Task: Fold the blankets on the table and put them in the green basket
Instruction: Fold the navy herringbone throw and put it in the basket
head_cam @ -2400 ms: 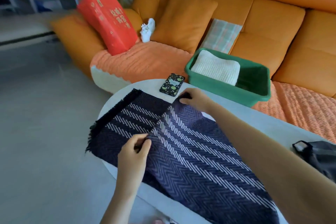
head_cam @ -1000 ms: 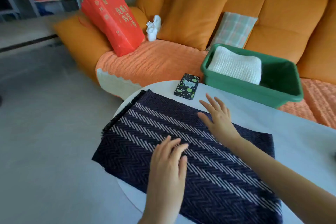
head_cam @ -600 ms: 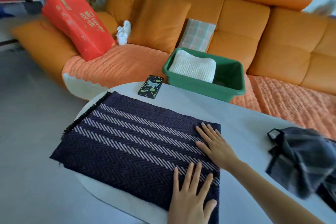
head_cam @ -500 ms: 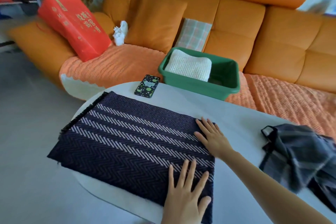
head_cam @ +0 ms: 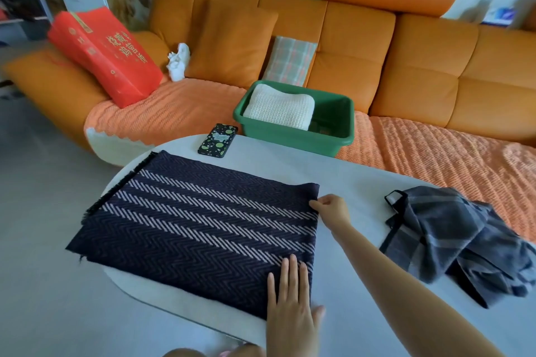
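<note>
Altogether 3 blankets show. 1 navy blanket (head_cam: 197,226) with pale herringbone stripes lies folded flat on the white desk (head_cam: 348,180), its fringed left end over the desk's rim. 1 grey plaid blanket (head_cam: 452,240) sits crumpled on the desk's right side, apart from the navy one. 1 white knit blanket (head_cam: 280,106) lies folded in the left half of the 1 green basket (head_cam: 290,140) at the desk's far edge.

The left grip (head_cam: 290,307) lies flat, fingers straight, pressing the navy blanket's near right corner. The right grip (head_cam: 333,210) has its fingers curled, pinching the far right corner.

1 phone (head_cam: 218,140) lies between navy blanket and basket. Behind, an orange sofa (head_cam: 420,66) carries 1 red bag (head_cam: 107,55) and 1 plaid cushion (head_cam: 290,61).
</note>
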### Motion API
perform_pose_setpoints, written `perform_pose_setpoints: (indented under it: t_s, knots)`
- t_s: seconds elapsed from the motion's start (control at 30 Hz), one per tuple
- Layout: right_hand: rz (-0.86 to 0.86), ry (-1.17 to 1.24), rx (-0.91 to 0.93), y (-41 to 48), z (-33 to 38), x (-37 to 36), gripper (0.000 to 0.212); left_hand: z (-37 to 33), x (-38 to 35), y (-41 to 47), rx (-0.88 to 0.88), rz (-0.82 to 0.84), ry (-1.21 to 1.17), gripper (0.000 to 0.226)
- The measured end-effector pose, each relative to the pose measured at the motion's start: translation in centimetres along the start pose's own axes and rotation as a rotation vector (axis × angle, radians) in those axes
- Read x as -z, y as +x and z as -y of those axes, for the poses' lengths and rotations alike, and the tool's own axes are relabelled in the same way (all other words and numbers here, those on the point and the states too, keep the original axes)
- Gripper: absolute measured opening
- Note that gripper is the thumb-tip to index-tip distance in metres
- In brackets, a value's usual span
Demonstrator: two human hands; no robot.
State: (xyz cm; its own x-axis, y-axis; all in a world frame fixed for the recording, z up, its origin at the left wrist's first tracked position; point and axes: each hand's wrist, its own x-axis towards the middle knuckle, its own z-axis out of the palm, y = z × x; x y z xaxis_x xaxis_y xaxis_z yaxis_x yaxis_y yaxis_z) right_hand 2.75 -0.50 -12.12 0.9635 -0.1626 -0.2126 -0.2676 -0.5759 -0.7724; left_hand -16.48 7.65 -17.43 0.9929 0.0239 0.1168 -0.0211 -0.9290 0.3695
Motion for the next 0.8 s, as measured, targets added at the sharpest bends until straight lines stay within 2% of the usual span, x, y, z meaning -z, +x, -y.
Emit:
perform_pose_setpoints:
  t_s: [0.1, 0.17, 0.23, 0.27, 0.33, 0.37, 0.4, 0.43, 0.47, 0.53, 0.6, 0.7, 0.8]
  knots:
    - [-0.032, 0.198, -0.023, -0.6, 0.5, 1.1, 0.010, -0.2, -0.5, -0.2, 0.020, -0.047, -0.017, 0.095]
    - [-0.041, 0.271, -0.044, -0.9, 0.2, 2.0, 0.013, -0.7, -0.7, -0.2, 0.023, -0.062, -0.005, 0.082]
    - [-0.064, 0.344, -0.066, -1.2, -0.4, 3.0, 0.013, -1.4, -0.4, -0.3, -0.015, -0.071, 0.031, 0.040]
    - [-0.079, 0.391, -0.083, -1.3, -0.7, 3.6, 0.014, -1.8, 0.0, -0.5, -0.013, -0.036, 0.036, 0.027]
    - [-0.113, 0.461, -0.112, -1.7, -1.0, 4.8, 0.018, -3.0, 0.9, -0.6, -0.022, 0.155, -0.060, 0.031]
    - [-0.128, 0.474, -0.121, -1.9, -1.1, 5.3, 0.022, -3.4, 1.3, -0.6, 0.016, 0.140, -0.084, 0.016]
    - [-0.141, 0.478, -0.123, -2.0, -1.1, 5.8, 0.026, -3.7, 2.0, -0.5, 0.033, 0.099, -0.112, 0.012]
    - [-0.154, 0.476, -0.121, -2.0, -1.2, 6.3, 0.030, -4.6, 2.7, -1.1, -0.011, 0.141, -0.132, 0.030]
    - [-0.171, 0.472, -0.113, -2.1, -1.2, 6.8, 0.033, -5.0, 3.7, -1.4, -0.017, 0.198, -0.175, 0.037]
    - [-0.208, 0.455, -0.087, -1.9, -1.0, 7.8, 0.037, -5.4, 5.8, -1.2, 0.080, 0.124, -0.288, 0.026]
    - [-0.226, 0.438, -0.046, -1.9, -0.4, 8.8, 0.040, -5.7, 5.8, -1.2, 0.148, 0.092, -0.547, 0.032]
    - [-0.252, 0.428, 0.041, -2.2, 1.3, 9.6, 0.036, -5.8, 6.7, -1.1, 0.210, -0.019, -0.857, 0.027]
    - [-0.230, 0.468, 0.106, -2.4, 3.8, 8.9, 0.037, -4.8, 9.0, -0.5, 0.232, -0.083, -0.989, 0.016]
